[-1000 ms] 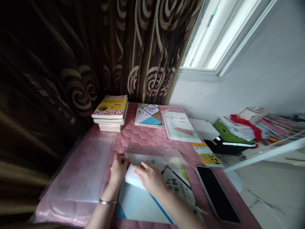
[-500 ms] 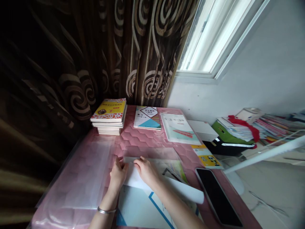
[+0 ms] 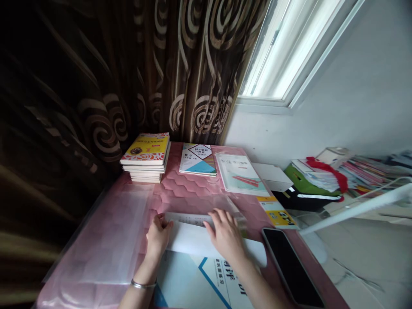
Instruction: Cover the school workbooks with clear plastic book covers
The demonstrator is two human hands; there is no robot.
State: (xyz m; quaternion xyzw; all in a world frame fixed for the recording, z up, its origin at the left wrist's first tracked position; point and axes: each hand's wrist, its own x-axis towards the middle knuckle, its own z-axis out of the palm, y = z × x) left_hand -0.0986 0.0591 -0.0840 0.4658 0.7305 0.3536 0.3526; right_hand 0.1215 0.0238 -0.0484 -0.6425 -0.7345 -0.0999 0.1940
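Observation:
A light blue and white workbook (image 3: 183, 279) lies in front of me, its cover bent back in a white curl (image 3: 193, 240). A clear plastic book cover (image 3: 189, 203) spreads behind and under its far edge. At the workbook's far left corner my left hand (image 3: 158, 236) is closed in a pinch, a bracelet on its wrist. Whether the plastic is also between those fingers I cannot tell. My right hand (image 3: 227, 236) lies with fingers spread over the bent cover and the printed page behind it. A second clear plastic sheet (image 3: 112, 240) rests flat to the left.
A pink quilted mat (image 3: 189, 184) under clear plastic covers the table. Behind are a stack of books (image 3: 146, 150), several booklets (image 3: 198, 159) and a white-green book (image 3: 241, 174). A phone (image 3: 292, 268) and yellow booklet (image 3: 278, 212) lie right, beside a white pole (image 3: 357, 210).
My right hand has slid right along the bent cover, its fingers now spread. More of the workbook's printed title shows. My left hand stays at the left corner.

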